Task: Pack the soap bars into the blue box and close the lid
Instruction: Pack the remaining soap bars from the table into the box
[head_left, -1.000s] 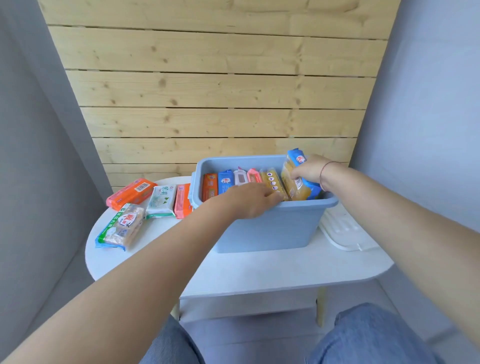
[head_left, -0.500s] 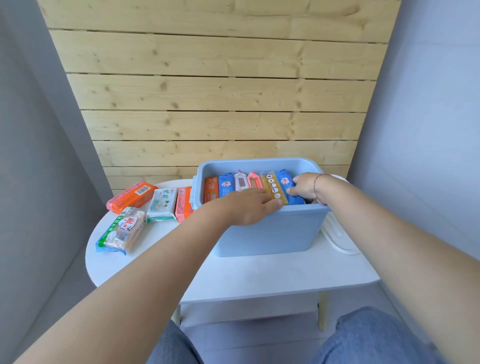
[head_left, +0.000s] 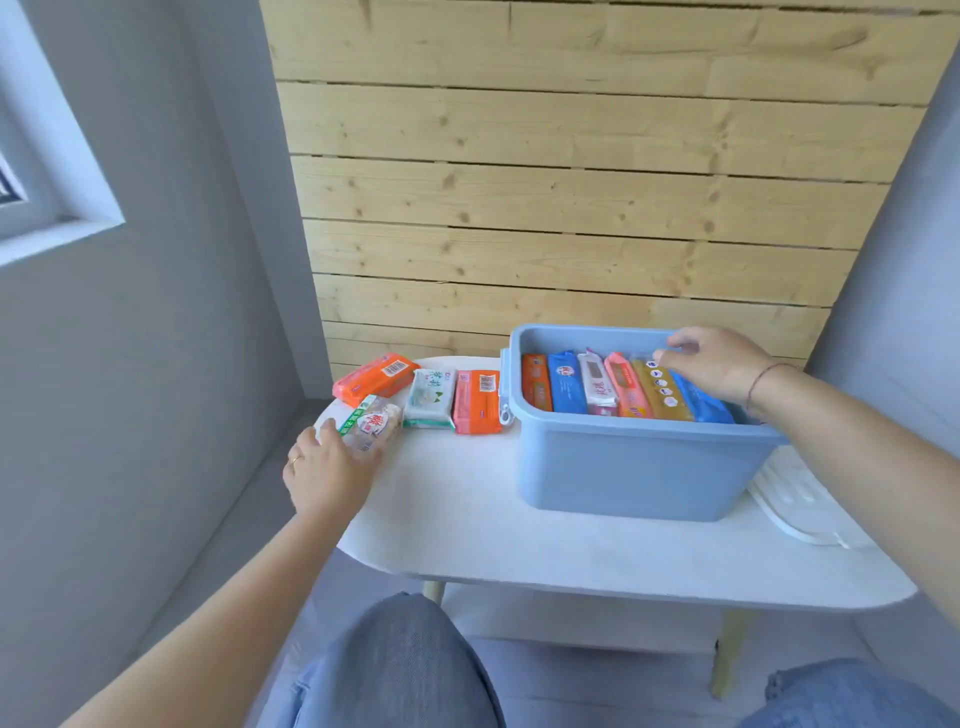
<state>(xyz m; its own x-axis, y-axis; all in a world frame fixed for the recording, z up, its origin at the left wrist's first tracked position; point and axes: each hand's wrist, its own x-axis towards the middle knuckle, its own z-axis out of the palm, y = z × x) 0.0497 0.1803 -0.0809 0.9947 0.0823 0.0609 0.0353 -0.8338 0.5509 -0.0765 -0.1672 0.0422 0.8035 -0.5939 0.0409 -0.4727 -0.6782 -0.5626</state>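
Observation:
The open blue box (head_left: 639, 467) stands on the right half of the white table (head_left: 519, 535). Several soap bars stand on edge in a row inside, from an orange one (head_left: 536, 387) at the left to a blue one (head_left: 698, 402) at the right. My right hand (head_left: 722, 364) rests on the blue and yellow bars with fingers spread, holding nothing. At the table's left end, my left hand (head_left: 327, 467) closes on the near end of a green-and-clear wrapped soap bar (head_left: 371, 423), which lies flat. The box's white lid (head_left: 800, 499) lies on the table to the right of the box.
Three more bars lie flat left of the box: an orange one (head_left: 376, 376), a white-green one (head_left: 431, 397) and an orange-pink one (head_left: 478, 400). A wooden plank wall stands behind, grey walls at both sides. My knees are under the table's front edge.
My left hand left the box and moved left to the green-and-clear bar. My right hand pushed the blue bar down into the row and now rests on top of it. The view swung left.

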